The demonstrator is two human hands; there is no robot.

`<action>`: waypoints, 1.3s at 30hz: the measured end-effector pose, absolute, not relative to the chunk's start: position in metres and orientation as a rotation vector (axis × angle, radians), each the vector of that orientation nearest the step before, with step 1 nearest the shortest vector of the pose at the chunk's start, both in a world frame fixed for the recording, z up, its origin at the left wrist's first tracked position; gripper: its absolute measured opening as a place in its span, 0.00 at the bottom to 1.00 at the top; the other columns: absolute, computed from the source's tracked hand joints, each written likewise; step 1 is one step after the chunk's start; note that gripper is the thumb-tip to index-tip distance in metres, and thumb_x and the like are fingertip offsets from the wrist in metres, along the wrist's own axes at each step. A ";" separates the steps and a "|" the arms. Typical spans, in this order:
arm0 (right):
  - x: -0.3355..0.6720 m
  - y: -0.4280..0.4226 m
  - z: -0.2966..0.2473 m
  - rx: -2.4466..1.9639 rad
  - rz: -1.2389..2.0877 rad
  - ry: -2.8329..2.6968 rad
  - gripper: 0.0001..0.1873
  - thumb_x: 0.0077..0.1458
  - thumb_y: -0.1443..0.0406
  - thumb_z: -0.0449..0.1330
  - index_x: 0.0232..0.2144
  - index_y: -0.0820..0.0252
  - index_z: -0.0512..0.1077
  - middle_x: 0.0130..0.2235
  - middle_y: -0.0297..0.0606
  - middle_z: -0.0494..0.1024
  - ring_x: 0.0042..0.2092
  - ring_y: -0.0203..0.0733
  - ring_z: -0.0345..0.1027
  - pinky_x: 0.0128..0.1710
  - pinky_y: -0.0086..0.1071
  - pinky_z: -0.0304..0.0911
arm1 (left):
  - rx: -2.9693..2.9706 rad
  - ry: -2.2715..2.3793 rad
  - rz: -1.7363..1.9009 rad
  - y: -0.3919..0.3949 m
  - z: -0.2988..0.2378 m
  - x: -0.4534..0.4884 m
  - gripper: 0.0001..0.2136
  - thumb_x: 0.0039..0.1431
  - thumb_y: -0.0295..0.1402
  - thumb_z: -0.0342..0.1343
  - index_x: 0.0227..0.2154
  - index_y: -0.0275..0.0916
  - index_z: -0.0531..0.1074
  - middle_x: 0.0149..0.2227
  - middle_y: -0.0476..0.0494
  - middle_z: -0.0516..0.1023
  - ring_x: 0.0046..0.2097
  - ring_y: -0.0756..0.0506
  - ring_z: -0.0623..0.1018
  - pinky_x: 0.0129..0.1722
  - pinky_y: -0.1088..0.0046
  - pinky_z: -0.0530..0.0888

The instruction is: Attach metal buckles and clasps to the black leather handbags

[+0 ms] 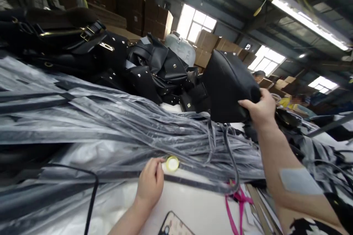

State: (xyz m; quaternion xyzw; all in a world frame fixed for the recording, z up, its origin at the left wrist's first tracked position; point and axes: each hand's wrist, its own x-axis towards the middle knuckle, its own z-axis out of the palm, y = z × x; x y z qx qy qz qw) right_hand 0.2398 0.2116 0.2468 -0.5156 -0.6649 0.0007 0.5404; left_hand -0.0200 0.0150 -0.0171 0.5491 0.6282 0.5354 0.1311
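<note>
My right hand (260, 109) is raised over the table and grips the lower corner of a black leather bag (228, 85), which hangs in the air. My left hand (151, 183) rests low on the white table (198, 209), its fingers curled beside a small yellow roll of tape (172, 163), touching or nearly touching it. A big bundle of grey plastic-wrapped straps (110, 132) lies across the table just beyond the left hand.
More black bags (154, 69) are heaped at the back left. A phone (173, 226) lies at the near edge, pink ribbon (237, 202) to its right. Cardboard boxes (206, 46) are stacked behind. Other people sit at the far right.
</note>
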 end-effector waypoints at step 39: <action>0.276 -0.070 0.004 -1.281 1.033 -1.230 0.22 0.53 0.54 0.62 0.46 0.60 0.73 0.47 0.43 0.79 0.49 0.49 0.73 0.51 0.42 0.67 | 2.054 1.638 0.956 -0.088 0.006 0.049 0.14 0.67 0.34 0.43 0.38 0.37 0.74 0.35 0.42 0.77 0.39 0.47 0.77 0.41 0.72 0.72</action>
